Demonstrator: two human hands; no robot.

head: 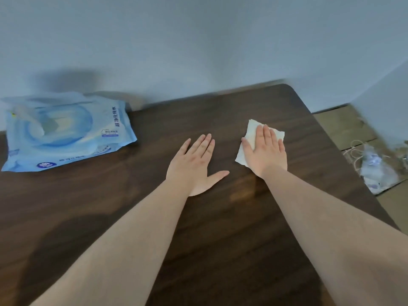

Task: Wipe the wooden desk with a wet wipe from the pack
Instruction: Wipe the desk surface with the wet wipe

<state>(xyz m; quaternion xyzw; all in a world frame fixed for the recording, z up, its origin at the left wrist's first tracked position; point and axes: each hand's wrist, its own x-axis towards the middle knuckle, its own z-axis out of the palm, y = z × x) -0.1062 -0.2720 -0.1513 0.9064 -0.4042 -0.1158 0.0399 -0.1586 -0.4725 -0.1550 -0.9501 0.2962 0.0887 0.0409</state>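
Observation:
The dark wooden desk [154, 217] fills the lower part of the view. A white wet wipe [248, 134] lies flat on it towards the far right corner. My right hand [266, 151] presses palm-down on the wipe, fingers together, covering most of it. To its left, my left hand [196, 164] rests flat on the bare wood with fingers spread and holds nothing. The light blue wipes pack [64, 131] lies at the far left of the desk, against the wall, apart from both hands.
A pale wall [198, 40] runs along the desk's far edge. Beyond the desk's right edge, on the floor, lie flattened cardboard [344, 127] and a crumpled clear plastic bag with cord [375, 166].

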